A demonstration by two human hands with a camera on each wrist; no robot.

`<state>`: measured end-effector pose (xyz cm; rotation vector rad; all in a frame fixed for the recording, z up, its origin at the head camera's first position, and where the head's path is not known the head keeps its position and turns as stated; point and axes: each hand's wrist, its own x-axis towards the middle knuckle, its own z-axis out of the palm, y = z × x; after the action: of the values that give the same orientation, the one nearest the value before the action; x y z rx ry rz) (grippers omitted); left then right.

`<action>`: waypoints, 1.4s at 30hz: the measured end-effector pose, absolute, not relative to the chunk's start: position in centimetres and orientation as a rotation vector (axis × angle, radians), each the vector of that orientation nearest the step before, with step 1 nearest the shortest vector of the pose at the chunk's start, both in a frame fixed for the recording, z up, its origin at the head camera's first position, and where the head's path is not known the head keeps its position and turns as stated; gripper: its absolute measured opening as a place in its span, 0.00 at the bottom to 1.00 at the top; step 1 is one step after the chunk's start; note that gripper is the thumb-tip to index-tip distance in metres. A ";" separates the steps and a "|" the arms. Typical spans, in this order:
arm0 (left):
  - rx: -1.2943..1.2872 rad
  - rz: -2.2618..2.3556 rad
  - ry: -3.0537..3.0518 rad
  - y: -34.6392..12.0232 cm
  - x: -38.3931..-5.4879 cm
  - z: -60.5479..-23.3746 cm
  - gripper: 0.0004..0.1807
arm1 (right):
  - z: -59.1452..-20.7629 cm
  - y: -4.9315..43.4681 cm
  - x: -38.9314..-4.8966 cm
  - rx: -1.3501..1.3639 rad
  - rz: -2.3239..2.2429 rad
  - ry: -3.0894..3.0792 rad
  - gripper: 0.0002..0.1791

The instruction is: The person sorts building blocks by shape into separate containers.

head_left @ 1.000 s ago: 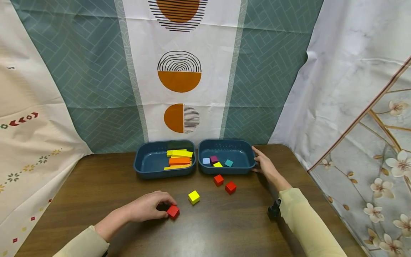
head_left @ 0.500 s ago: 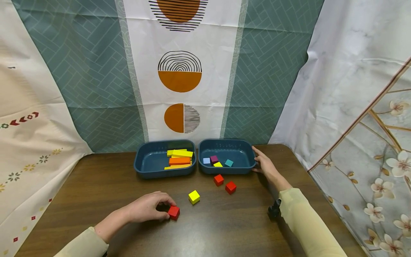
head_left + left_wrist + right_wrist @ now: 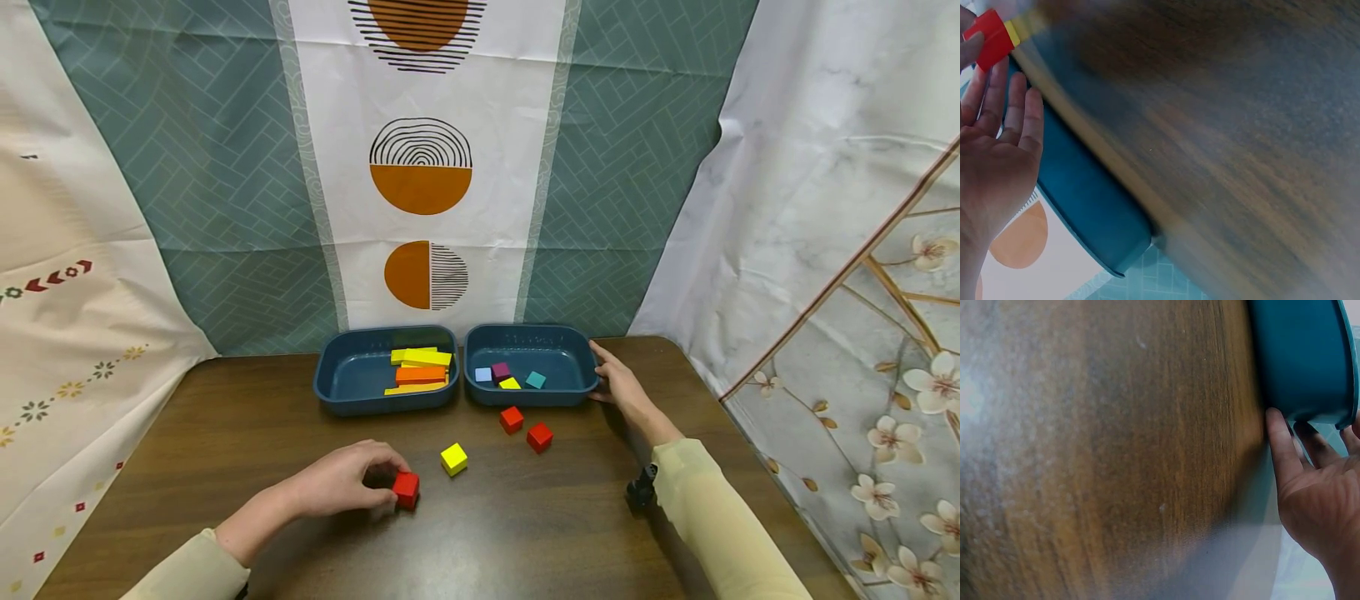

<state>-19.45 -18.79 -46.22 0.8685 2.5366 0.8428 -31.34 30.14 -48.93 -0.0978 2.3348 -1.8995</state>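
My left hand (image 3: 348,479) pinches a red cube (image 3: 407,490) between thumb and fingertips, low over the near left part of the table. In the left wrist view the same red cube (image 3: 992,41) sits at the fingertips, the other fingers stretched out beside it. Just right of it lies a yellow cube (image 3: 453,459). My right hand (image 3: 622,386) touches the right end of the right blue tray (image 3: 558,398), its fingers spread along the wall. Near that tray's front are two more red cubes, one (image 3: 512,420) closer to it and one (image 3: 539,437) farther right.
The right tray holds several small cubes, among them a teal cube (image 3: 536,380) and a purple cube (image 3: 500,372). Beside it stands the left blue tray (image 3: 337,408), with yellow and orange blocks (image 3: 420,376) inside. A patterned cloth (image 3: 420,283) hangs behind the table (image 3: 517,533).
The left hand and its red cube have risen slightly in the head view, and the cube has turned a little. The right hand stays at the tray's end.
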 end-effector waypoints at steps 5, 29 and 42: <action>0.862 0.875 2.555 -18.7 -19.3 -45.7 0.17 | -48.9 30.1 -31.5 -0.101 -1.893 2.334 0.34; 0.896 1.035 2.637 -18.4 -19.2 -43.1 0.15 | -49.1 30.3 -31.6 -0.103 -1.900 2.323 0.34; 0.885 1.062 2.711 -17.4 -19.7 -41.5 0.17 | -49.2 30.3 -31.5 -0.095 -1.891 2.337 0.34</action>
<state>-19.66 -17.40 -41.48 0.8855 2.7106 1.0620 -31.47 30.32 -49.18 -0.0953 2.3371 -1.8910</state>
